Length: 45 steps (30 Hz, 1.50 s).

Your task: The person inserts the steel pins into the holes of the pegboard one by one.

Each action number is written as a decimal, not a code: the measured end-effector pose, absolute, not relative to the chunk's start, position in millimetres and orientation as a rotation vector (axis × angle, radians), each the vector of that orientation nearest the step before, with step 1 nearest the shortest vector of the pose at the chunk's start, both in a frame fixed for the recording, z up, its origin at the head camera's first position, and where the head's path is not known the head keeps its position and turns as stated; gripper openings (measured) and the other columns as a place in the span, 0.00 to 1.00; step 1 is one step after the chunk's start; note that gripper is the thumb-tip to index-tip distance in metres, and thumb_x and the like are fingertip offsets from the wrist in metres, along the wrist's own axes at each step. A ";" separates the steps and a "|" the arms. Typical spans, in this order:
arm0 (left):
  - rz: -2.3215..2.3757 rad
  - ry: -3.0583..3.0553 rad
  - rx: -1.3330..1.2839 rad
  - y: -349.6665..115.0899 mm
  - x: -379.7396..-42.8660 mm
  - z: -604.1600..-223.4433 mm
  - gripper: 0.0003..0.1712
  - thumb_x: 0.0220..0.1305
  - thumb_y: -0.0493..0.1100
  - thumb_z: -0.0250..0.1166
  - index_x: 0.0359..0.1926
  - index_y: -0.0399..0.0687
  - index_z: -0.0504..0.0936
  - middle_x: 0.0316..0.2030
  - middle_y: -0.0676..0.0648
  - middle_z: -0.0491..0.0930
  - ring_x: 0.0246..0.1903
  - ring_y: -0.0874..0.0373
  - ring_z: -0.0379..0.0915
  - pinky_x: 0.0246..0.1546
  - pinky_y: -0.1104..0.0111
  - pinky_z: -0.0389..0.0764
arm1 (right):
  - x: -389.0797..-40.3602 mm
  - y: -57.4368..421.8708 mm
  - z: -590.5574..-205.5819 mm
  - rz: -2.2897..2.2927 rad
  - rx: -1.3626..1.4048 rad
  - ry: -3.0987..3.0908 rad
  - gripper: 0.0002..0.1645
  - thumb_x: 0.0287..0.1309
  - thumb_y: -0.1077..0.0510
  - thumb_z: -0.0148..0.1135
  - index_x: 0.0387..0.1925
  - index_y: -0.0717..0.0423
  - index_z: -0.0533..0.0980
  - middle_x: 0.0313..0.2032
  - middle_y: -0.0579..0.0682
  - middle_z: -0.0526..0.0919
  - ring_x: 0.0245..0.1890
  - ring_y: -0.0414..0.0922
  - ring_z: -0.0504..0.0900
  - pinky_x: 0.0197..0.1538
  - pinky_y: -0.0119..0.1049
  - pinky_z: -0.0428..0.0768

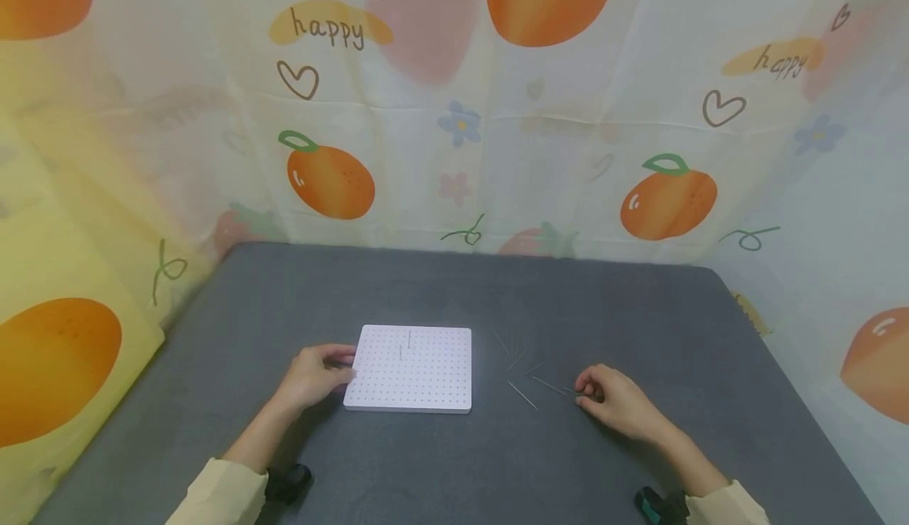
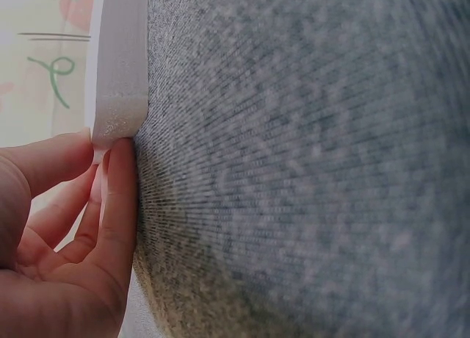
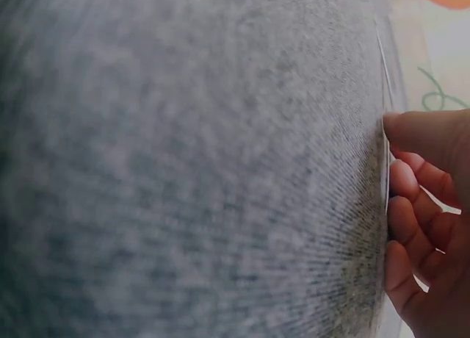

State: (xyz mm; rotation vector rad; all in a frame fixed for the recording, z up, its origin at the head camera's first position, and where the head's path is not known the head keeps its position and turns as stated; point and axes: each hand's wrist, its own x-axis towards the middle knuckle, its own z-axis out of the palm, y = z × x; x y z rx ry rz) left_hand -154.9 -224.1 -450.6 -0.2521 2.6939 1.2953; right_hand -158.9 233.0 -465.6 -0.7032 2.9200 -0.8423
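A white pegboard with a grid of small holes lies flat on the grey table; two thin metal pins stand upright in it. My left hand grips its left edge, and the left wrist view shows the thumb and a finger against the corner of the board. To the right of the board several thin needle-like pins lie scattered. My right hand is low over the table at the rightmost pin, its fingers loosely bent with a gap to the thumb.
The grey cloth-covered table spreads around the board. A fruit-printed curtain hangs behind and at both sides. Dark bands sit at both wrists, beside light sleeves.
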 end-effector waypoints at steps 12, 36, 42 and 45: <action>1.290 2.685 -0.266 -224.1 -156.0 -452.7 0.24 0.53 0.37 0.65 0.54 0.40 0.75 0.43 0.42 0.78 0.33 0.57 0.75 0.30 0.67 0.78 | -157.4 228.5 -467.4 -0.771 -0.652 2.988 0.10 0.47 0.62 0.67 0.27 0.47 0.74 0.26 0.40 0.70 0.26 0.33 0.66 0.30 0.29 0.67; 1.282 2.682 -0.274 -222.3 -155.0 -448.0 0.24 0.54 0.37 0.65 0.54 0.39 0.75 0.43 0.42 0.78 0.31 0.57 0.75 0.30 0.67 0.79 | -156.3 221.0 -465.2 -0.674 -0.518 3.082 0.09 0.49 0.63 0.63 0.21 0.47 0.75 0.22 0.40 0.69 0.24 0.35 0.66 0.28 0.29 0.67; 1.290 2.674 -0.262 -223.2 -155.2 -447.6 0.24 0.54 0.37 0.65 0.54 0.39 0.75 0.43 0.42 0.78 0.32 0.57 0.75 0.31 0.66 0.80 | -156.3 219.0 -465.3 -0.683 -0.523 3.078 0.07 0.51 0.62 0.62 0.22 0.48 0.75 0.24 0.41 0.71 0.24 0.35 0.67 0.28 0.29 0.68; 1.284 2.682 -0.261 -223.0 -155.4 -448.4 0.24 0.54 0.37 0.65 0.54 0.39 0.76 0.43 0.42 0.78 0.31 0.57 0.75 0.30 0.67 0.79 | -156.8 217.5 -464.7 -0.688 -0.519 3.083 0.06 0.52 0.62 0.61 0.24 0.49 0.75 0.25 0.42 0.72 0.25 0.35 0.68 0.29 0.30 0.69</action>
